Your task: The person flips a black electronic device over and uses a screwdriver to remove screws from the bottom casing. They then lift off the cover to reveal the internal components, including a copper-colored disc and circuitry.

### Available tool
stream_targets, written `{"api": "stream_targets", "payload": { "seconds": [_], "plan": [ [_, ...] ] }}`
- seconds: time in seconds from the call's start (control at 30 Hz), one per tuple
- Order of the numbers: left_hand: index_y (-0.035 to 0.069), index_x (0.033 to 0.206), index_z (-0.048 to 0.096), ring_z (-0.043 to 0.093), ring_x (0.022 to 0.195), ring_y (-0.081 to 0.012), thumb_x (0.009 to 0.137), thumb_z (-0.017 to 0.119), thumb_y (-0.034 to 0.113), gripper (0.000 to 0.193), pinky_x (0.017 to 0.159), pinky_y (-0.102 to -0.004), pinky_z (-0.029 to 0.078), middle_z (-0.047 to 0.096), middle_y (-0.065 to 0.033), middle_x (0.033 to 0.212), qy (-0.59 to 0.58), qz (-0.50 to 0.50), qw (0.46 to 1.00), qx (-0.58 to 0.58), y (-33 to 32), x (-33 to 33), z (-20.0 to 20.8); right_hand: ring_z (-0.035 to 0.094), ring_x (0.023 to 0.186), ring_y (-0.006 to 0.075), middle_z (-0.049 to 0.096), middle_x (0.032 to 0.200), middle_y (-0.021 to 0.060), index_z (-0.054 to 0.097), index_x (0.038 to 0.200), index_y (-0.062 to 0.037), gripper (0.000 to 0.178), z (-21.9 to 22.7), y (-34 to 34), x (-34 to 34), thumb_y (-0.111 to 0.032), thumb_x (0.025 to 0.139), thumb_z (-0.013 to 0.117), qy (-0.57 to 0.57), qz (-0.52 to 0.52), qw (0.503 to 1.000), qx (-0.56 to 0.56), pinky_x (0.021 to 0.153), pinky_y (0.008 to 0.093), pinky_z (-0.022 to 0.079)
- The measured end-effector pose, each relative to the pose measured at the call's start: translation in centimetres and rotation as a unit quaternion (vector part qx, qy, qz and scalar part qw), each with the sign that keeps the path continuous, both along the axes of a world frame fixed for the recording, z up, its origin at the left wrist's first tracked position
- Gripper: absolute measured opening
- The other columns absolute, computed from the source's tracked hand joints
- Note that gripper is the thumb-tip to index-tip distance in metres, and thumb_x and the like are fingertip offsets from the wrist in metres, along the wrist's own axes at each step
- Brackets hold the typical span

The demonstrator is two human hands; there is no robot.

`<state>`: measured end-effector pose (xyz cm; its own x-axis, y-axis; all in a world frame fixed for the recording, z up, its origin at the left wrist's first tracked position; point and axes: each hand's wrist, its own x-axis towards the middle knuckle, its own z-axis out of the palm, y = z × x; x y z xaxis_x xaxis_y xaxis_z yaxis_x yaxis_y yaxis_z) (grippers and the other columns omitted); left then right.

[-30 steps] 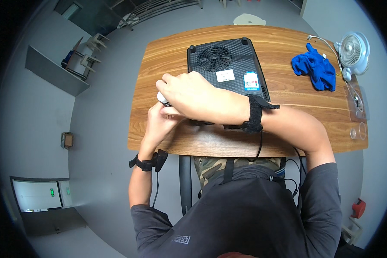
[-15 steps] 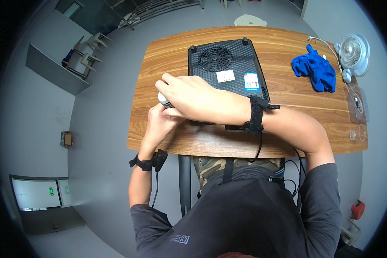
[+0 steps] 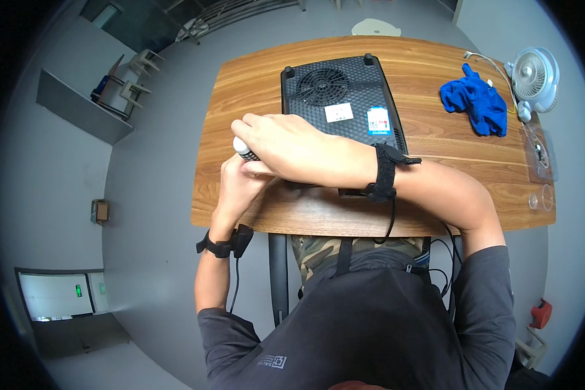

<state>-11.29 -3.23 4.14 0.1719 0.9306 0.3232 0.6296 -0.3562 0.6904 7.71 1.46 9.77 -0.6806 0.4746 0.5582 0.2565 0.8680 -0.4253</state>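
Note:
A black induction cooker (image 3: 318, 107) lies bottom up on the wooden table, with its round fan grille facing me and two paper labels stuck on it. My right hand (image 3: 283, 146) reaches across the cooker's near left corner, its fingers closed round a short cylinder with a white end (image 3: 241, 145) and a dark patterned body. Just below and touching it is my left hand (image 3: 237, 182), closed, its fingers mostly covered by the right hand. What the left fingers grip is hidden. The cylinder's far end cannot be seen either.
On the table's right side lie a crumpled blue cloth (image 3: 474, 101), a white fan (image 3: 533, 75) with a cable, and clear plastic containers (image 3: 541, 198). Black straps with cables circle both wrists. A pale stool (image 3: 376, 28) stands beyond the far edge.
Both hands stay almost in place. A little more of the cylinder's white end shows beside the right hand. The whole view has shifted slightly.

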Motion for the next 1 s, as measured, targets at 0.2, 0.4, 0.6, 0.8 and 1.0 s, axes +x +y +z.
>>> {"api": "stream_targets", "payload": {
  "seconds": [0.2,0.4,0.6,0.8,1.0],
  "plan": [
    [-0.005,0.099,0.066,0.069,0.081,-0.0179,0.086,0.076,0.012,0.024,0.072,-0.0349,0.054,0.075,-0.0127,0.089,-0.025,-0.013,1.0,0.001,0.2,0.4,-0.1,0.068,0.091,0.0436,0.066,0.097,0.0246,0.051,0.104,0.0045,0.034,0.6,0.2,-0.2,-0.008,0.081,0.074,-0.014,0.038,0.997,-0.067,0.078,0.0478,0.055],
    [-0.006,0.097,0.066,0.069,0.084,-0.0184,0.087,0.077,0.014,0.025,0.074,-0.036,0.054,0.075,-0.0125,0.091,0.0,-0.022,0.996,-0.082,0.0,-1.2,-0.5,0.067,0.091,0.043,0.067,0.093,0.0248,0.052,0.103,0.0047,0.033,0.4,0.5,-0.3,-0.005,0.078,0.072,-0.001,0.049,0.994,-0.096,0.079,0.0479,0.054],
    [-0.007,0.096,0.067,0.07,0.083,-0.0192,0.085,0.079,0.014,0.026,0.074,-0.0365,0.054,0.075,-0.0145,0.091,0.012,-0.023,0.999,-0.044,-0.1,-1.0,-0.3,0.067,0.09,0.0411,0.066,0.092,0.0244,0.054,0.104,0.0051,0.031,0.8,0.2,-0.2,-0.005,0.079,0.071,-0.009,0.055,0.993,-0.103,0.079,0.0471,0.053],
    [-0.006,0.092,0.067,0.069,0.076,-0.0205,0.083,0.079,0.01,0.022,0.069,-0.0352,0.054,0.073,-0.0147,0.084,0.0,-0.026,0.999,-0.021,-0.1,-0.7,-0.3,0.066,0.091,0.0401,0.066,0.093,0.0237,0.055,0.105,0.0047,0.03,1.0,0.0,0.0,-0.005,0.08,0.07,-0.026,0.056,0.992,-0.108,0.081,0.0472,0.052],
    [-0.005,0.091,0.067,0.072,0.076,-0.0253,0.081,0.08,0.008,0.021,0.068,-0.0365,0.055,0.074,-0.0146,0.084,0.006,-0.023,1.0,0.011,-0.3,-0.5,-0.3,0.065,0.094,0.0401,0.065,0.094,0.0224,0.054,0.106,0.0036,0.031,0.7,-0.1,0.1,-0.007,0.082,0.072,-0.021,0.052,0.996,-0.076,0.083,0.0475,0.052]
  ]
}}
